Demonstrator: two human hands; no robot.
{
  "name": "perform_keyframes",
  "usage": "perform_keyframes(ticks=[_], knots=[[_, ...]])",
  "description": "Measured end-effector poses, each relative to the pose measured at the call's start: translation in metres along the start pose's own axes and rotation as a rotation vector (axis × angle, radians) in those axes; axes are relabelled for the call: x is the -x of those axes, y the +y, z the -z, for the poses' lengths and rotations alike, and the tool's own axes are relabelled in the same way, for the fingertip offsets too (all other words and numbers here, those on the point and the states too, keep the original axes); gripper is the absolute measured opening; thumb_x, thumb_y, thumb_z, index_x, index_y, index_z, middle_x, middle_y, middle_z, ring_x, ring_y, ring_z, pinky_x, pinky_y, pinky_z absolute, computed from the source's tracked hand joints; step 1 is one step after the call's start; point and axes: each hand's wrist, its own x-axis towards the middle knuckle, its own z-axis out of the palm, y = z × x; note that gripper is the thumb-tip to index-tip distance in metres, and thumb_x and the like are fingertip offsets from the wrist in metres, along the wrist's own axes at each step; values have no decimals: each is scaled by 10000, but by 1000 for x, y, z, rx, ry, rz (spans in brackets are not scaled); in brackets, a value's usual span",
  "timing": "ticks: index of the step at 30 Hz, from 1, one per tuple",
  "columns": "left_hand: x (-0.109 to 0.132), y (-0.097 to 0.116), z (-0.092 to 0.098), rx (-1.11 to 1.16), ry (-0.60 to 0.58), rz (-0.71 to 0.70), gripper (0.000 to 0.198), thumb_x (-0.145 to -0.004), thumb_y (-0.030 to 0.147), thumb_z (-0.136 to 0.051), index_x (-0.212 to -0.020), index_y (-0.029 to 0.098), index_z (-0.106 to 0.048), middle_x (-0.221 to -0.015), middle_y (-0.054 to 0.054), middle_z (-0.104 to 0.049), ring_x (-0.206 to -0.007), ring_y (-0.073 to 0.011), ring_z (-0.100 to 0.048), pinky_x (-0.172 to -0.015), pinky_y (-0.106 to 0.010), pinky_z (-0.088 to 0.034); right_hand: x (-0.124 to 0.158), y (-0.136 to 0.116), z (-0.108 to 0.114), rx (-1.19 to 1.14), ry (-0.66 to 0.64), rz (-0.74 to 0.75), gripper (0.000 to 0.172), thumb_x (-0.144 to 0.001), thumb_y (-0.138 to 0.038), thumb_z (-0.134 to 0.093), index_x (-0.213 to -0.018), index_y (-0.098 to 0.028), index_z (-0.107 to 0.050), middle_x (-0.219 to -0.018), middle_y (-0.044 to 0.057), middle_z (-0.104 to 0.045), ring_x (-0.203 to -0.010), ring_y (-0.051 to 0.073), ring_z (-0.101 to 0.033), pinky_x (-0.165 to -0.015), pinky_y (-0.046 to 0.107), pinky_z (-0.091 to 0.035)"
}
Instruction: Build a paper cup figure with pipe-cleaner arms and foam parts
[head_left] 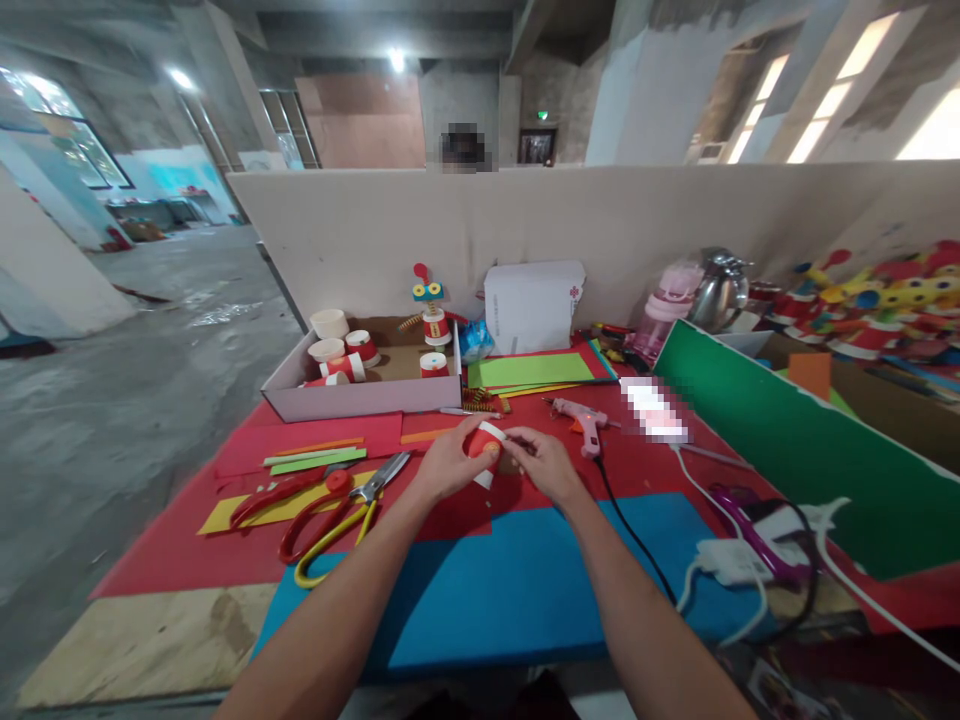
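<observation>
A small red and white paper cup (pixel 486 442) is gripped in my left hand (pixel 451 458) above the red part of the table. The fingers of my right hand (pixel 541 462) are bent in at the cup's right side, thumb and forefinger close to its rim; whether they pinch anything small is hidden. To the right of my right hand lies a pink hot glue gun (pixel 583 420), its nozzle pointing left. Scissors with red handles (pixel 300 530) and a yellow-handled pair (pixel 309 572) rest left of my left forearm.
A shallow box (pixel 364 398) holds several paper cups and a cup figure (pixel 433 325). Green paper sheets (pixel 531 371) lie behind my hands. At right stand a green panel (pixel 765 450) and a power strip (pixel 761 545) with trailing cables. A beige partition (pixel 375 220) bounds the back.
</observation>
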Motion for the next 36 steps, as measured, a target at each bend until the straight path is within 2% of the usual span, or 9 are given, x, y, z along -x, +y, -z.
perform_keyframes(ticks=[3,9,13,16,20,23,30,33,36], knots=[[0,1,-2,-16,15,4,537,-762,326,-578,-1290,239,-540,-1282,-41,-619,-1133,-252,-595,-976,-371,-455,3,-1,-4,-10,-65,9,203,-827,-380,-460,-926,-218,-531,-616,-37,-551,-529,137,-526,-529,253,-427],[3,5,-12,-99,65,49,540,-742,294,-590,-1278,242,-549,-1200,-40,-663,-1040,-263,-636,-921,-387,-487,9,-5,-12,253,85,126,31,-790,-266,-427,-782,-244,-407,-635,-32,-508,-575,156,-502,-558,258,-348],[6,13,-17,-43,71,24,512,-741,275,-598,-1250,242,-565,-1217,-34,-653,-1058,-249,-627,-945,-375,-477,6,-2,-8,261,210,48,101,-675,-159,-439,-701,-250,-404,-579,-35,-493,-553,155,-478,-537,257,-328],[7,17,-16,19,76,-7,501,-753,282,-595,-1249,228,-555,-1256,-39,-629,-1079,-238,-614,-948,-359,-474,2,1,-4,125,261,13,138,-615,-129,-420,-681,-244,-459,-596,-32,-532,-573,148,-497,-554,252,-374],[4,13,-11,22,137,33,456,-786,313,-571,-1231,219,-551,-1180,-46,-661,-1019,-235,-633,-898,-360,-493,-1,0,-6,-171,250,-47,171,-668,-204,-430,-795,-228,-542,-663,-30,-568,-553,128,-511,-515,237,-395],[2,8,-7,10,209,64,485,-791,325,-569,-1255,192,-527,-1205,-70,-646,-1059,-250,-617,-922,-384,-480,-1,-3,-8,-276,243,-83,143,-703,-292,-484,-772,-209,-578,-684,-11,-588,-558,120,-520,-510,233,-408],[3,9,-10,-66,210,53,512,-791,310,-570,-1289,209,-504,-1244,-71,-628,-1070,-254,-612,-923,-388,-479,0,-6,-11,-331,248,-96,221,-672,-388,-622,-791,-204,-647,-623,-14,-604,-522,117,-522,-491,233,-432],[5,12,-12,-151,220,44,533,-800,314,-567,-1317,216,-484,-1293,-80,-595,-1108,-265,-594,-939,-388,-470,1,-8,-12,-272,270,-96,228,-663,-416,-660,-731,-199,-651,-573,-10,-605,-517,124,-528,-468,226,-426],[7,16,-13,-247,223,53,555,-801,319,-578,-1339,233,-472,-1279,-87,-597,-1079,-272,-605,-898,-371,-485,1,-8,-13,-217,297,-77,241,-633,-421,-718,-680,-192,-659,-613,18,-658,-535,133,-557,-467,227,-443]])
